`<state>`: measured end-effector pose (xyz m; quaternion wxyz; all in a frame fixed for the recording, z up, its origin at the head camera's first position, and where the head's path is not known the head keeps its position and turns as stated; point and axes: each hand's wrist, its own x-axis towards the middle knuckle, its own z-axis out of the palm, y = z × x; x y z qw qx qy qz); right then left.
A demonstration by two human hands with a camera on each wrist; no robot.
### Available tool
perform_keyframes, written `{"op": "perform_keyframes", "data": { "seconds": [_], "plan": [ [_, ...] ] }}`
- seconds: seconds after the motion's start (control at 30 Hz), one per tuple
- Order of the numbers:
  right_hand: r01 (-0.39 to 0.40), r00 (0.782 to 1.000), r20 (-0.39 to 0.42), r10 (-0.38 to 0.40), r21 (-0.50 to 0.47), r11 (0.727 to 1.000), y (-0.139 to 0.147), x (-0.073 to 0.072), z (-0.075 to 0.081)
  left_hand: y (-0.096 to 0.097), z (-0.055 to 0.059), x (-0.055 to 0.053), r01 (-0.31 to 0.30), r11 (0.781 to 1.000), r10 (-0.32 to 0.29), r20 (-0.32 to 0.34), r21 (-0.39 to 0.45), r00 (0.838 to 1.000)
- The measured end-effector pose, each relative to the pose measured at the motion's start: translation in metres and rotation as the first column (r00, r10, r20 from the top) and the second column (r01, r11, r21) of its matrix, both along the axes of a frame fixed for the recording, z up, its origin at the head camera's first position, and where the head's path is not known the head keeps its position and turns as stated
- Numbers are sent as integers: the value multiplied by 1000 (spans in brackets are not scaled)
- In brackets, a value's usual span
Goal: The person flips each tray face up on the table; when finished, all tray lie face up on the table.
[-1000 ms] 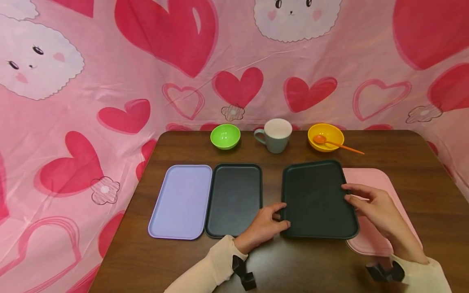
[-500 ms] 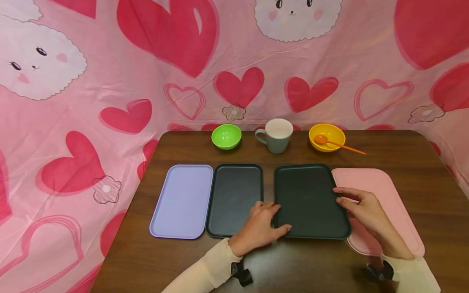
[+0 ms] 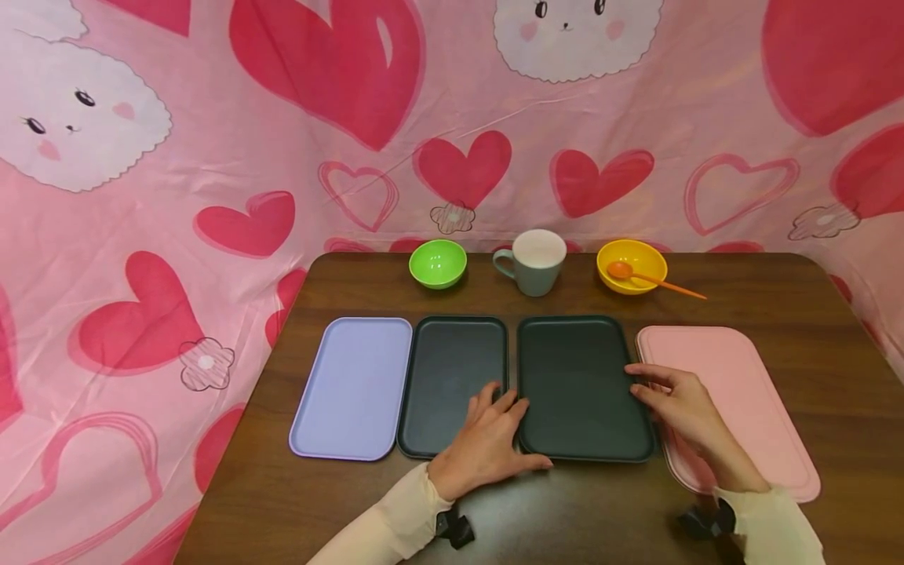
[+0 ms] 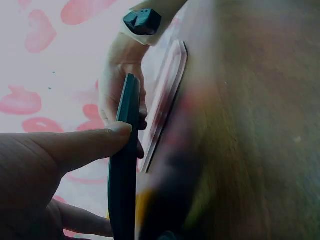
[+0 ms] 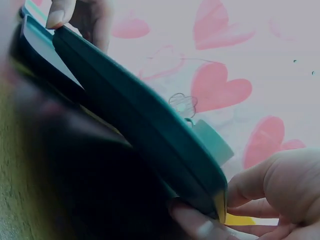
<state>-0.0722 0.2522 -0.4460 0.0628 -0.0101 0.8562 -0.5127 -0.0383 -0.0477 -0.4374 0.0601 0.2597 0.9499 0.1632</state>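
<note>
A dark green tray [image 3: 579, 392] lies between a black tray [image 3: 452, 377] and a pink tray [image 3: 727, 392]. My right hand [image 3: 681, 408] pinches its right rim; in the right wrist view the fingers and thumb meet around the tray's edge. At the front left corner, my left hand [image 3: 487, 443] has its fingers spread, fingertips by the left rim and thumb along the front edge. Seen edge-on in the left wrist view, the dark green tray [image 4: 123, 165] has the left thumb touching its rim. Part of the left hand overlaps the black tray.
A lavender tray [image 3: 351, 388] lies at the left, beside the black one. Along the back stand a green bowl [image 3: 438, 265], a grey-green mug [image 3: 538, 271] and a yellow bowl [image 3: 621, 282]. An orange spoon [image 3: 667, 286] leans in the yellow bowl, its handle jutting right.
The dark green tray has moved left and down, off the pink tray and close to the black one. Both hands shifted left with it, and the left fingers have spread.
</note>
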Motion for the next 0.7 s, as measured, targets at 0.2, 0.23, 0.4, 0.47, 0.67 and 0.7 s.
{"op": "perform_keyframes", "data": {
  "seconds": [0.2,0.23,0.4,0.47,0.67,0.7],
  "plan": [
    [-10,999,38,8,42,999,-4,0,-2,-3,-4,4,26,999,-31,-118,-46,993],
    [-13,999,41,11,48,999,-4,0,-3,-3,-5,5,30,998,-37,-137,-54,990],
    [-26,998,62,22,62,998,-4,-2,-5,-3,-8,9,44,995,-59,-183,-86,981],
    [-30,997,72,25,65,997,-5,-3,-6,-3,-8,10,45,995,-62,-185,-94,981],
    [-36,995,98,28,78,996,-7,-4,-9,-3,-9,11,39,992,-59,-174,-119,983],
    [-38,995,98,29,83,996,-8,-4,-9,-4,-9,12,38,991,-59,-169,-125,984]
  ]
}}
